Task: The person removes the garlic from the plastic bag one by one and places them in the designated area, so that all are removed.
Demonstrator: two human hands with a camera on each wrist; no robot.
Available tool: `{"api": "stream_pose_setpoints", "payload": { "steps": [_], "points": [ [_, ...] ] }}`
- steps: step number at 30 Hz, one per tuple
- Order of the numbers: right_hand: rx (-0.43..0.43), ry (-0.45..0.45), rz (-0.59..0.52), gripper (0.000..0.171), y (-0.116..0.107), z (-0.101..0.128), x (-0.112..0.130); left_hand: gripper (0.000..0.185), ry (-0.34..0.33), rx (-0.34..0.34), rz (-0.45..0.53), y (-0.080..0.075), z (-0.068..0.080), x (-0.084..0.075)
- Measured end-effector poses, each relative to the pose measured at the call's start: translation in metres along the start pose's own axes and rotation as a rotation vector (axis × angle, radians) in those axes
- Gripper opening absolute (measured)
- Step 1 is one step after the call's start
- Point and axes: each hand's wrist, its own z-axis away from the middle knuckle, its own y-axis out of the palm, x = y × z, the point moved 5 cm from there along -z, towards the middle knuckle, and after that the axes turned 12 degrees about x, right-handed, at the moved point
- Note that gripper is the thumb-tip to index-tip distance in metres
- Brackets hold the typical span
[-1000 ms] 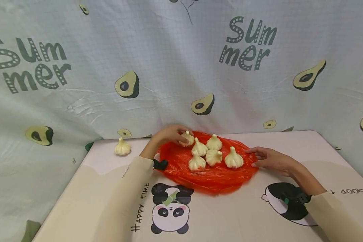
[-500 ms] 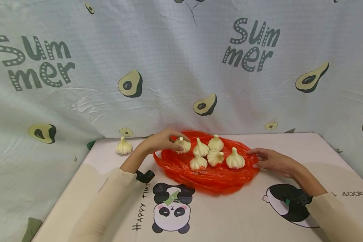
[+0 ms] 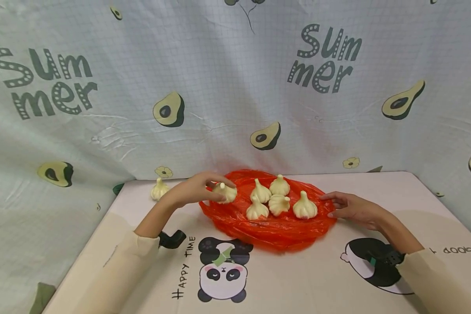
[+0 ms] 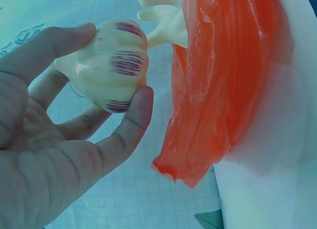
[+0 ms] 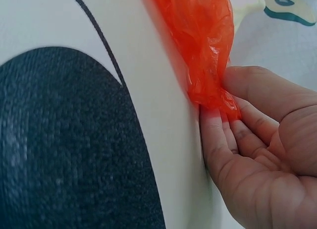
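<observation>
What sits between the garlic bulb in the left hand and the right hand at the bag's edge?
In the head view, four garlic bulbs on the orange plastic bag lie between the held garlic bulb and the right hand.

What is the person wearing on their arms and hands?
Both arms have long cream sleeves, the left sleeve and the right sleeve. A small black device sits at each wrist: the left one and the right one, which has a bit of green on it. The left hand and right hand are bare.
</observation>
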Motion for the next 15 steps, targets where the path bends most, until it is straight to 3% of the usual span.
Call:
{"api": "stream_pose_setpoints", "payload": {
  "steps": [15],
  "points": [
    [-0.010, -0.002, 0.006, 0.064, 0.002, 0.001, 0.002, 0.036, -0.048, -0.089, 0.013, -0.014, 0.034, 0.005]
  ]
}}
